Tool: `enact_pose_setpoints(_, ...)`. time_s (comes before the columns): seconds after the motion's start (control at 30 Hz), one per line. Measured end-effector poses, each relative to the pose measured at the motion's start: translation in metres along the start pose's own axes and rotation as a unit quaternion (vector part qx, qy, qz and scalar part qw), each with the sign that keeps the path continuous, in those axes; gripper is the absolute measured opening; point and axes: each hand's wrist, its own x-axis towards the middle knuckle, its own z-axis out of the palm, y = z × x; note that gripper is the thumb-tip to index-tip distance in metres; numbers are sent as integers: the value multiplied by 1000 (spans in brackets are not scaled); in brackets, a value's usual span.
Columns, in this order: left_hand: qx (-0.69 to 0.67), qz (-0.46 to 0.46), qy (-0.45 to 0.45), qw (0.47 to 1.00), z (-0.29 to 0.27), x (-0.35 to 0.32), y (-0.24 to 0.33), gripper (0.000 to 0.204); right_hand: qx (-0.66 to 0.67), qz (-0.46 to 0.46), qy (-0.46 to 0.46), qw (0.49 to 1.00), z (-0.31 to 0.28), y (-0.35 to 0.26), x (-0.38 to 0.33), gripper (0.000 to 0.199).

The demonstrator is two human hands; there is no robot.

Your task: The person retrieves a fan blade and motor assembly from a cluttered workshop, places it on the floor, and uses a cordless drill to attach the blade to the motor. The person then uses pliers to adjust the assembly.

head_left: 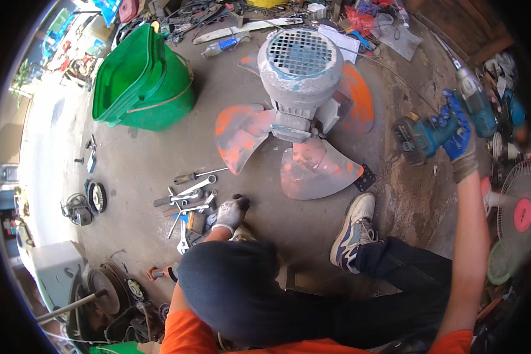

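My right hand [461, 138], in a blue glove, is closed around a teal cordless power tool [433, 133] with a black battery pack, raised at the right. A second teal power tool [477, 101] with a long shaft is just beyond that hand. Low in the middle, my left hand [231, 213] wears a grey glove with dark fingertips. Its fingers look curled in, and whatever they may hold is hidden. Beside it lie several wrenches [190, 190] and a screwdriver [189, 177]. Ahead stands a grey motor [301, 74] on orange-and-grey fan blades [318, 171].
A green bucket [165, 94] lies tilted at the upper left. Left of the wrenches are a black-rimmed wheel [97, 196] and a small device [78, 209]. A fan with a pink hub [523, 215] stands at the right. Clutter and a plastic bottle [225, 45] line the far side.
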Motion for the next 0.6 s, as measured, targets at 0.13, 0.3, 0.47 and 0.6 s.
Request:
enact_pose_setpoints(0.13, 68, -44, -29, 996, 38, 7, 6, 24, -138, 18, -8, 990, -77, -79, -13, 45)
enact_pose_setpoints(0.3, 63, -120, -78, 988, 23, 6, 13, 24, -132, 36, 158, 978, -176, -35, -78, 41)
enact_pose_setpoints(0.47, -1, -119, -30, 992, 31, 15, 13, 25, -345, 57, 86, 933, -346, 36, -86, 38)
enact_pose_setpoints(0.6, -118, -166, 165, 965, -2, -14, 7, 20, -188, 9, 187, 964, -324, 136, -97, 47)
